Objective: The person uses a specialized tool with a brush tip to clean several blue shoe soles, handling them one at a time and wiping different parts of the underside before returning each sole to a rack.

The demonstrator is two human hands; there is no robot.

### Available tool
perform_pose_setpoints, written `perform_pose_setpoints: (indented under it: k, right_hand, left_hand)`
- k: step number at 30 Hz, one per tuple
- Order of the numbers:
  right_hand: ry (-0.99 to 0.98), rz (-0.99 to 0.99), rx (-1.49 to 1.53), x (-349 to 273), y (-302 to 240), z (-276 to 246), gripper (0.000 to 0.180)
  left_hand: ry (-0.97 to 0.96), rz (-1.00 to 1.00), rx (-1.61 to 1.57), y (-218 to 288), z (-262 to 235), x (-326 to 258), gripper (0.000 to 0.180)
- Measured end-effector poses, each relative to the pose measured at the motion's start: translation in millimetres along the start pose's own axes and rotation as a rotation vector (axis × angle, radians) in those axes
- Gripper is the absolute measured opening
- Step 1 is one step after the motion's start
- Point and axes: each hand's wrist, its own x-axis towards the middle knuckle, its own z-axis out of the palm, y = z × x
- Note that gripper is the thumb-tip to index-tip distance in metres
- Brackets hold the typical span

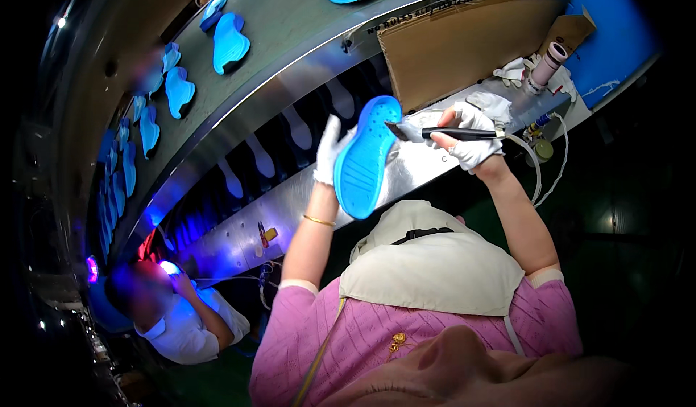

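Note:
A blue shoe sole [362,162] stands tilted above the metal ledge, its ridged and dotted face turned up. My left hand [328,151], in a white glove, holds it from the left side, with part of the fingers hidden behind it. In my right hand [471,133], gloved with bare fingertips, is a brush [453,133] with a black handle and dark bristles. The bristle end is at the sole's upper right edge; whether it touches I cannot tell. A pale hose [533,160] runs from the handle's rear end.
Beyond the ledge [290,215] runs a dark conveyor belt [290,30] carrying several blue soles [230,40]. A cardboard sheet [464,51] leans at the back right, near white gloves [511,72] and a pink cylinder [549,64]. Another person [196,327] works at lower left.

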Motion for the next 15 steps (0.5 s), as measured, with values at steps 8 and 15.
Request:
perform_pose_setpoints:
  k: [8, 15]
  right_hand:
    - [0.203, -0.213, -0.089, 20.8, 2.2, 9.2, 0.016]
    - [0.041, -0.103, -0.071, -2.0, -9.4, 29.8, 0.019]
  left_hand:
    - [-0.037, 0.177, 0.012, -55.9, 33.7, 15.6, 0.066]
    - [0.019, 0.244, 0.032, -59.7, 34.7, 20.0, 0.075]
